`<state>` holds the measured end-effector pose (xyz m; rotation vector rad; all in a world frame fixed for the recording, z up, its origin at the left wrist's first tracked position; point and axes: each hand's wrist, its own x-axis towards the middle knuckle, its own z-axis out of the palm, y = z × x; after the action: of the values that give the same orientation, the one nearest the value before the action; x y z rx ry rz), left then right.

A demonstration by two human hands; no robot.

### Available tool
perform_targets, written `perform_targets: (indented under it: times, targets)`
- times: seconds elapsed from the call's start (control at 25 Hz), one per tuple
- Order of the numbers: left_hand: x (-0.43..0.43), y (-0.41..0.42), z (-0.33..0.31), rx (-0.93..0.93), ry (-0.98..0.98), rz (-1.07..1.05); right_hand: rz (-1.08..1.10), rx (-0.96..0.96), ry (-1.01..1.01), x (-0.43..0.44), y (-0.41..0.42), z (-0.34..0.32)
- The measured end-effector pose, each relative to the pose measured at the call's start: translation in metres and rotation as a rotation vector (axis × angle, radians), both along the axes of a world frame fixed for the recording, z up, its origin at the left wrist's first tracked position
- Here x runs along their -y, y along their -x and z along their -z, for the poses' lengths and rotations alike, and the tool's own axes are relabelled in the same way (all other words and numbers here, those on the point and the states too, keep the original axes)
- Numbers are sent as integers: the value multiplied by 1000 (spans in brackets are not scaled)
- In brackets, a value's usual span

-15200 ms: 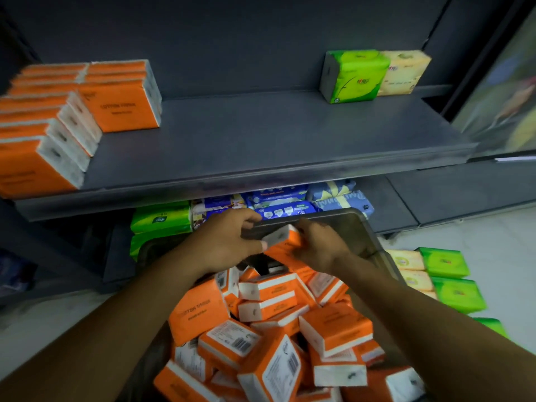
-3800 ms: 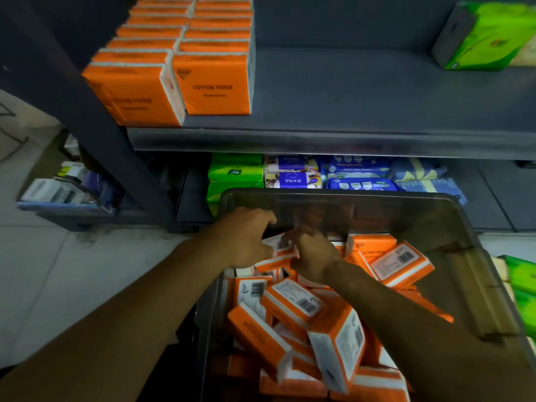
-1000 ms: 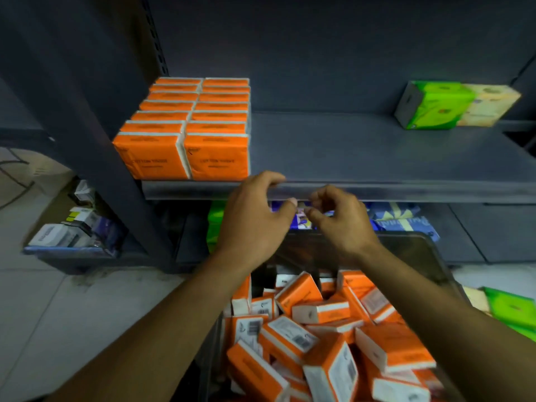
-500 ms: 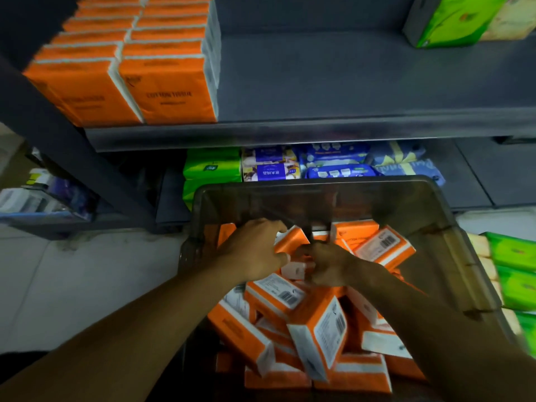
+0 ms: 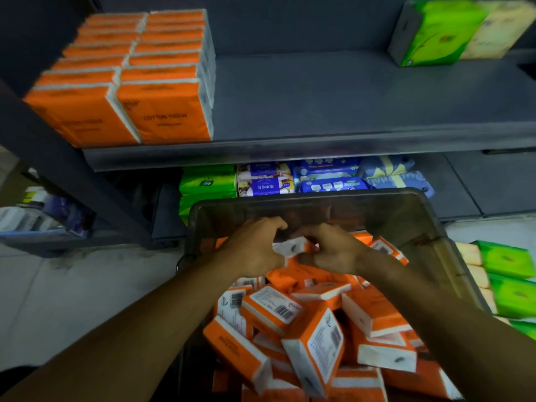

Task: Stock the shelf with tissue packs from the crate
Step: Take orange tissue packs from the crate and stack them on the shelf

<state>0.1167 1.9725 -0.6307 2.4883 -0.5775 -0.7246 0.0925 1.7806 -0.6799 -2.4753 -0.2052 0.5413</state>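
A dark translucent crate [image 5: 324,200] below the shelf holds several loose orange and white tissue packs [image 5: 313,335]. My left hand [image 5: 255,245] and my right hand [image 5: 330,248] meet over the far part of the crate, both gripping one orange tissue pack [image 5: 293,247] whose white end shows between them. It sits a little above the pile. On the grey shelf [image 5: 333,97], two rows of orange tissue packs [image 5: 136,82] stand at the left end.
A green pack [image 5: 435,30] and a pale yellow pack [image 5: 496,30] stand at the shelf's back right. Green, purple and blue packs [image 5: 293,181] fill the lower shelf behind the crate. More green and yellow packs [image 5: 504,280] lie on the floor at right.
Half a second ago my hands were lower in the pile, closing on a pack. Now they hold it slightly higher, near the crate's far wall. A second ago they were empty at the shelf edge.
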Motion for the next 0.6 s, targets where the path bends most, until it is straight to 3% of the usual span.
perform_targets:
  times: [0.2,0.36,0.6]
  targets:
    - [-3,-11,-39,-37,243,-55,162,-96,-459,8,-13,-87]
    - [-14,-16,-74,-89,480,-176,248,-48,-679,3,-15,-134]
    - [-33,-22,-116,-189,923,-514,421,187,-843,2,-24,-158]
